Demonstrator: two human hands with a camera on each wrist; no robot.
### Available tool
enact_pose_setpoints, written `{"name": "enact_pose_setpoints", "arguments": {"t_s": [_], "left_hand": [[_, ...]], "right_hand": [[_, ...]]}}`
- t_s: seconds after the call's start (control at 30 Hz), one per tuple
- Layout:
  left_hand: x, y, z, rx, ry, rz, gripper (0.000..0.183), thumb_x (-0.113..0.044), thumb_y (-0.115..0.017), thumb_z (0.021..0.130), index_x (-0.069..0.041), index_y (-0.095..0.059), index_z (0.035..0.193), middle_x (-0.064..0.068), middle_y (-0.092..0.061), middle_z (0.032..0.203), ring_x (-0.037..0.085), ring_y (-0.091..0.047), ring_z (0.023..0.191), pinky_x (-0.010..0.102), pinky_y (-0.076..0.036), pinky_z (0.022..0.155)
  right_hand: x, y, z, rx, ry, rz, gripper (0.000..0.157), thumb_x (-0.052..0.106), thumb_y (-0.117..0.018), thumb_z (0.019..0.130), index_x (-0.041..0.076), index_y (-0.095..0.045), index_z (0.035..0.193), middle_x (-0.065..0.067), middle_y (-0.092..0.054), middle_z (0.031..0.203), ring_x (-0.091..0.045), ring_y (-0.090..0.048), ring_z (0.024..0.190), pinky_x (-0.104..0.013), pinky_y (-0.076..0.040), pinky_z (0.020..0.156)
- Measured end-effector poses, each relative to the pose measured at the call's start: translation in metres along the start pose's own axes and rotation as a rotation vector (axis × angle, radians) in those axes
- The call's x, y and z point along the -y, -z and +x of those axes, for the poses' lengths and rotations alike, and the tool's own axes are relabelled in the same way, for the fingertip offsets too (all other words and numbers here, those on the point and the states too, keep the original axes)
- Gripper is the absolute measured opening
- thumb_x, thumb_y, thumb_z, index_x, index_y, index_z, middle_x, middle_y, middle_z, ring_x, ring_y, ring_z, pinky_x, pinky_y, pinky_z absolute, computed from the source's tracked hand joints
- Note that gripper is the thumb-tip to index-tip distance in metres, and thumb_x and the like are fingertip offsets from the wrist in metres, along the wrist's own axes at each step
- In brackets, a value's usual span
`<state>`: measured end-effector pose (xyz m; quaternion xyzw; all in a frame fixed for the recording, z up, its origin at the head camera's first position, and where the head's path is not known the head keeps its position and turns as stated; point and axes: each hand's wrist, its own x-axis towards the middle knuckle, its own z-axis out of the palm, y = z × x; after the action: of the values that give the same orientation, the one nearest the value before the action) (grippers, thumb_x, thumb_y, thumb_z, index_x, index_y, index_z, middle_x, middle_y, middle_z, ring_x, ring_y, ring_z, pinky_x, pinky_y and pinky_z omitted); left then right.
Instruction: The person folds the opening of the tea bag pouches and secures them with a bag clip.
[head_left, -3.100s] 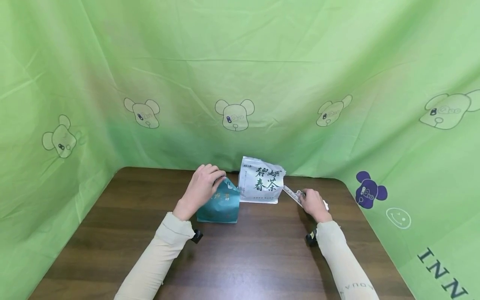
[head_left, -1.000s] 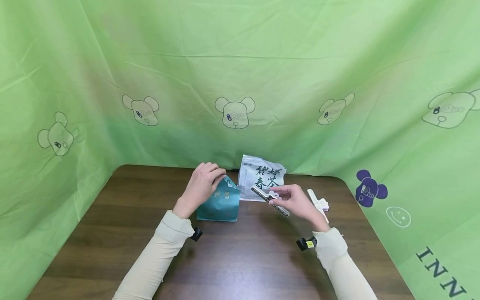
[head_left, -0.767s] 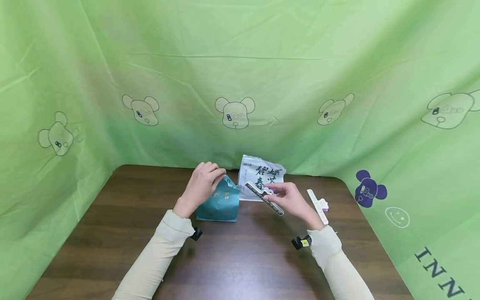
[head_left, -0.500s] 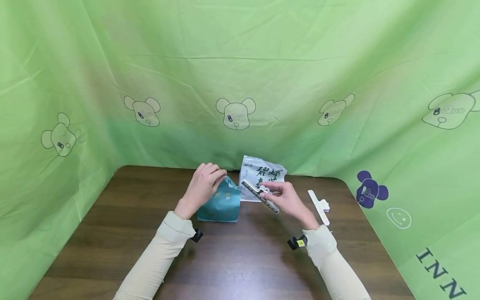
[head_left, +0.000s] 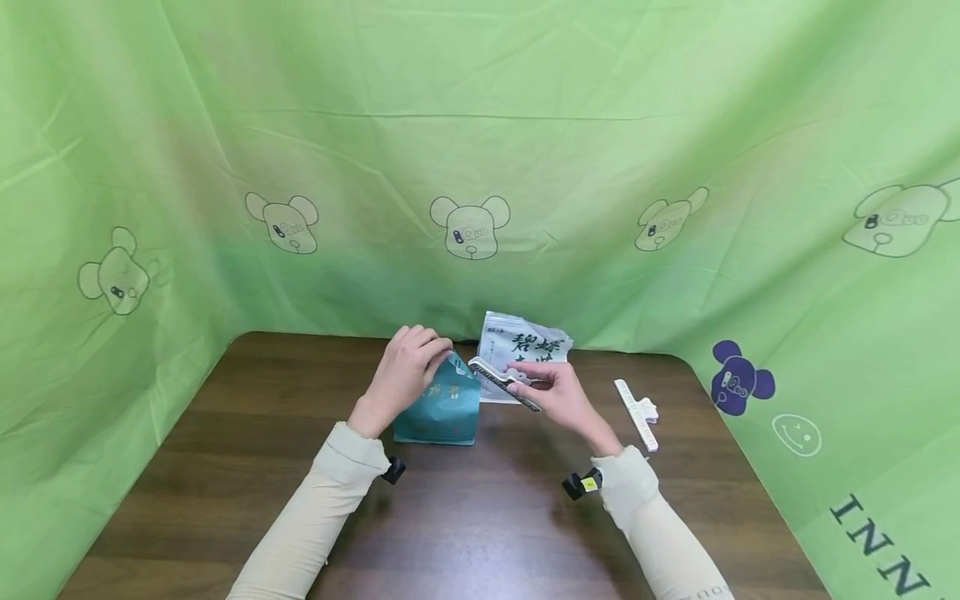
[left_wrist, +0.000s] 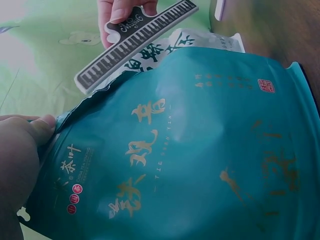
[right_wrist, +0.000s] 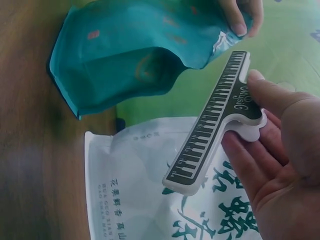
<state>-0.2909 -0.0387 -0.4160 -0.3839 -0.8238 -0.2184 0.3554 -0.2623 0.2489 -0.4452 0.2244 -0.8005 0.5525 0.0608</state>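
While pinching teal bag (head_left: 441,410) in left hand (head_left: 405,371), seemingly to steady it, grips piano-print clip (right_wrist: 210,119) by its handle (right_wrist: 241,106) in right hand (head_left: 558,395).

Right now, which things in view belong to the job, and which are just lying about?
In the job:
soft teal pouch with gold lettering, top pinched by the left hand
long black-and-white piano-print clip, pinched by the right hand

Apparently lying about, unheld:
crinkled white pouch with dark green lettering
long white bar clip
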Motion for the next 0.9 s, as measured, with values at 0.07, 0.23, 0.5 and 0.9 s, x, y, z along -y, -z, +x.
{"name": "enact_pose_setpoints", "arguments": {"t_s": [0.07,0.23,0.5,0.9], "left_hand": [[0.001,0.0,0.0,0.0,0.004,-0.002,0.008,-0.013,-0.073,0.095,-0.008,-0.077,0.099,0.001,-0.07,0.088,0.019,-0.06,0.08,0.031,-0.043,0.072],[0.001,0.0,0.0,0.009,0.012,-0.009,0.009,-0.013,-0.072,0.095,-0.007,-0.078,0.099,0.001,-0.07,0.089,0.019,-0.06,0.08,0.031,-0.043,0.071],[0.001,0.0,-0.001,0.01,0.014,-0.012,0.007,-0.013,-0.073,0.095,-0.009,-0.077,0.098,0.0,-0.07,0.089,0.019,-0.06,0.081,0.031,-0.043,0.072],[-0.001,0.001,-0.001,-0.009,0.001,-0.026,0.005,-0.011,-0.075,0.093,-0.008,-0.077,0.097,0.001,-0.07,0.088,0.019,-0.06,0.08,0.032,-0.044,0.071]], "right_hand": [[0.0,-0.002,0.001,-0.005,0.0,0.0,0.034,0.002,-0.077,0.088,-0.008,-0.071,0.12,-0.027,-0.073,0.108,-0.006,-0.073,0.078,-0.023,-0.058,0.064],[0.002,-0.007,0.001,-0.032,0.005,-0.007,0.032,0.0,-0.077,0.088,-0.007,-0.071,0.119,-0.026,-0.074,0.101,-0.006,-0.071,0.072,-0.021,-0.055,0.059],[0.012,-0.013,0.001,-0.063,0.051,-0.073,0.028,-0.006,-0.073,0.088,-0.012,-0.071,0.115,-0.03,-0.073,0.101,-0.021,-0.072,0.07,-0.025,-0.057,0.058],[0.028,-0.017,-0.002,-0.026,-0.006,-0.051,0.028,-0.003,-0.073,0.09,-0.012,-0.07,0.116,-0.029,-0.071,0.107,-0.017,-0.074,0.079,-0.032,-0.061,0.068]]}}
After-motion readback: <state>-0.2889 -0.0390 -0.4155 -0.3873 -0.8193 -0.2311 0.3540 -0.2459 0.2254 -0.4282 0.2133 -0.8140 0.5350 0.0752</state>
